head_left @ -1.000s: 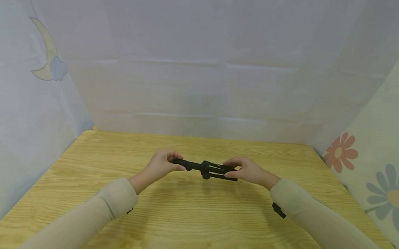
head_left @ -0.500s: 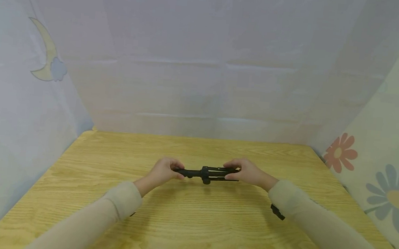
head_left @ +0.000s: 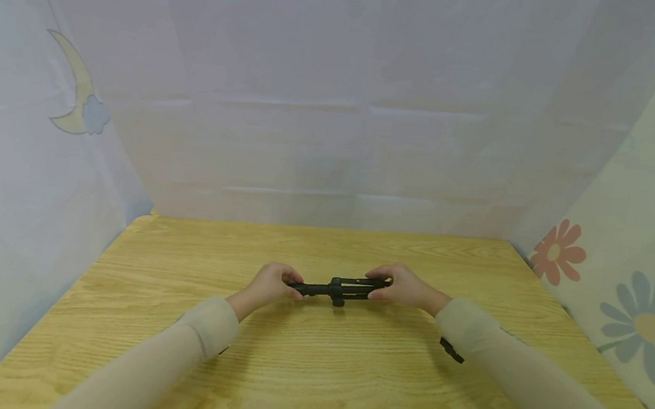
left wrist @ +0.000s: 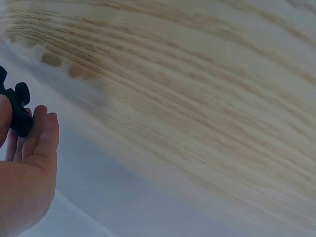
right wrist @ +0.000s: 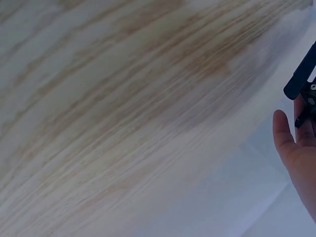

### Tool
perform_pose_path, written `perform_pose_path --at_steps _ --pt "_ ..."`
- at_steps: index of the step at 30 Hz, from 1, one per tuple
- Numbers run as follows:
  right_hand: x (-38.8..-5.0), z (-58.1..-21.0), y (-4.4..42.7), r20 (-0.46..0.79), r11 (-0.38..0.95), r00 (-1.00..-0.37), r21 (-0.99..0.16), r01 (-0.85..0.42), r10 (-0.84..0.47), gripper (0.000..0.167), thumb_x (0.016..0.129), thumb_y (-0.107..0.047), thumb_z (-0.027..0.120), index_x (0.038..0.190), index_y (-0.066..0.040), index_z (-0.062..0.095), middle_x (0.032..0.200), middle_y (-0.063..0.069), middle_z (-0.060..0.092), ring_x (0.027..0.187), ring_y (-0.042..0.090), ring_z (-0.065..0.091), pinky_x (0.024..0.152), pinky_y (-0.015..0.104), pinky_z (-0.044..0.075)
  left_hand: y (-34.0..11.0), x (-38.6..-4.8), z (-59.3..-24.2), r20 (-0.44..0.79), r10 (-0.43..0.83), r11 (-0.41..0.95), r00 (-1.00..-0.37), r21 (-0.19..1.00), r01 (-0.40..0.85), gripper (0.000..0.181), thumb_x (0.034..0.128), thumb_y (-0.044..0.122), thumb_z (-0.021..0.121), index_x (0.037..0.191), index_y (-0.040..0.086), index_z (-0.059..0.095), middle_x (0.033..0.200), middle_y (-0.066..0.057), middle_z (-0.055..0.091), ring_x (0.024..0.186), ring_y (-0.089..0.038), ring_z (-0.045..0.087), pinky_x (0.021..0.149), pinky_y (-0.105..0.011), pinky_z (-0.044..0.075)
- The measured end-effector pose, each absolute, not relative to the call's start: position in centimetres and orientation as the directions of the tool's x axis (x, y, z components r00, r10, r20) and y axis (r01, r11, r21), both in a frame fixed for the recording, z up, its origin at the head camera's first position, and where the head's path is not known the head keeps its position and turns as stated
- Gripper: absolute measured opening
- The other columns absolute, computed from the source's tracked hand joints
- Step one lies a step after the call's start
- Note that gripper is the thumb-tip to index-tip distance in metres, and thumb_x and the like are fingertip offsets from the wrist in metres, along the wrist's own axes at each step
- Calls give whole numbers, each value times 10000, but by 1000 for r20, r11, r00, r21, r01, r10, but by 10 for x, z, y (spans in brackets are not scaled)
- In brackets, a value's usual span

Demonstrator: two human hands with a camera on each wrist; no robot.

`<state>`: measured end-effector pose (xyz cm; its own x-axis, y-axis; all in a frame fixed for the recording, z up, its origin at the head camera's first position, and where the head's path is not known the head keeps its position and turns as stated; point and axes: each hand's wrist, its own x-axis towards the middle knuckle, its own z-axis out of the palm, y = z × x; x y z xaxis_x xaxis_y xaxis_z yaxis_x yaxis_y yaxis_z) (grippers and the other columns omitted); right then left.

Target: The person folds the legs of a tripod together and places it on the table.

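A small black tripod point(head_left: 337, 290) lies sideways between the two hands, above the middle of the table, its legs folded nearly together. The left hand point(head_left: 270, 284) grips its head end at the left between thumb and fingers. Around the leg ends at the right, the right hand point(head_left: 405, 285) holds with thumb and fingers. In the left wrist view, part of the black tripod point(left wrist: 19, 116) shows at the left edge beside the thumb. One dark leg of the tripod point(right wrist: 300, 74) appears at the right edge of the right wrist view.
The wood-grain table point(head_left: 313, 372) spreads out beneath both arms. A pale cloth backdrop point(head_left: 333, 133) rises behind it and along both sides, with printed flowers point(head_left: 651, 328) on the right. Black straps or devices point(head_left: 452, 350) sit under the sleeve cuffs.
Both hands have lowered slightly with the tripod, the left one also shifting a little to the right. The grip at each end looks the same.
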<state>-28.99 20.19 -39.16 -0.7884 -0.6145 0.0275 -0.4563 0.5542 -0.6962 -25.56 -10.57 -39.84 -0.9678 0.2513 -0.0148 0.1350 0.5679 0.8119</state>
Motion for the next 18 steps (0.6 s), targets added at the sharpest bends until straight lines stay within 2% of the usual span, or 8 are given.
perform_pose_path --at_steps 4,11,18 --pt "-291 -394 202 14 552 -797 -713 -431 -604 519 877 -122 737 1283 136 542 1261 268 577 1123 384 570 896 463 508 -106 -258 -401 -17 253 561 -967 817 132 258 789 -9 783 1038 2 717 1049 -74 692 1033 -257 626 899 -397 513" --pt "-295 -403 200 9 580 -804 -688 -437 -594 510 880 -132 736 1294 103 551 1287 234 573 1182 386 533 966 498 456 -106 -262 -404 -30 251 563 -968 818 120 261 771 -39 786 1021 -15 713 1001 -83 704 941 -227 648 841 -367 532" --pt "-294 -403 197 -2 596 -814 -682 -424 -581 521 865 -126 751 1292 98 554 1289 229 573 1201 397 515 987 529 427 -105 -265 -407 -54 234 564 -971 821 90 277 767 -40 790 1031 -15 709 1019 -74 702 982 -232 642 850 -353 527"
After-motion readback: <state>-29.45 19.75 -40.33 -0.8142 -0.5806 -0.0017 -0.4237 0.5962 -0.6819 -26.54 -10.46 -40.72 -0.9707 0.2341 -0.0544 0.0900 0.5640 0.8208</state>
